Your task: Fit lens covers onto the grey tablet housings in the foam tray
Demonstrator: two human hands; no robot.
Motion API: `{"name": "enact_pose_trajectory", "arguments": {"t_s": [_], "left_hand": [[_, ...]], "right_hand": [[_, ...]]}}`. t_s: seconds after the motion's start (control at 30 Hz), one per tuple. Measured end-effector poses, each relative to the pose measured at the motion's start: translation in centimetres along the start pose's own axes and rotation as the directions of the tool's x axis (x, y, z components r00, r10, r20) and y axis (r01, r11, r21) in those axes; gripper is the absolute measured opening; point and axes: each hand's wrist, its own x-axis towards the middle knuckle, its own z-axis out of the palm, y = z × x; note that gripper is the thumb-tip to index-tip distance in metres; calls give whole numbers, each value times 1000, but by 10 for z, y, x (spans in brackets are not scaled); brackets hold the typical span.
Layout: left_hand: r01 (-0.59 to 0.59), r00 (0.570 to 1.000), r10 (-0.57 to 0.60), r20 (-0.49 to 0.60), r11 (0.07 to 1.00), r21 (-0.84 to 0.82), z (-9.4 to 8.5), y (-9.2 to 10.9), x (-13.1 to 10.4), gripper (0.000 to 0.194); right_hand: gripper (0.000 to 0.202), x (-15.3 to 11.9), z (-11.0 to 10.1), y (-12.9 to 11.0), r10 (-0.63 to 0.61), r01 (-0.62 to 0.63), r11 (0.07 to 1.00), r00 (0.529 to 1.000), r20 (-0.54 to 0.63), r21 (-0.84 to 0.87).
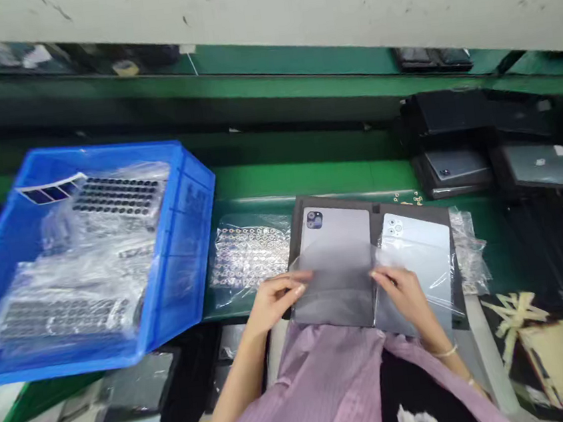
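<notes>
A clear plastic film (339,257) lies curved over the lower part of a dark grey tablet-shaped panel (340,228) with a camera module at its upper left corner. My left hand (279,296) pinches the left edge of this film between thumb and fingers. At its other edge, my right hand (401,287) is closed in a pinch too, its wrist above a light blue tablet-shaped panel (417,233). That second panel also has film over it. Both panels rest on a dark foam pad (376,209).
To the left stands a blue crate (175,249) with bagged parts. Between crate and pad lies a bag of small ring-shaped parts (250,254); another small-parts bag (468,252) is right of the pad. Stacked dark trays (447,113) hold panels at the right. A pale ledge (260,12) crosses overhead.
</notes>
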Motion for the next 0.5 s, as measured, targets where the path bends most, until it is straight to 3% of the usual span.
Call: {"name": "enact_pose_trajectory", "arguments": {"t_s": [0.17, 0.3, 0.5], "left_hand": [[181, 963, -181, -200, 983, -23, 12, -6, -6, 36], [318, 918, -319, -237, 947, -44, 26, -15, -7, 39], [323, 918, -287, -273, 942, 96, 30, -29, -8, 54]], "right_hand": [[39, -19, 11, 1, 132, -130, 988, 991, -17, 88], [46, -16, 22, 5, 310, -311, 949, 951, 19, 54], [57, -17, 28, 7, 254, -247, 951, 967, 14, -185]]}}
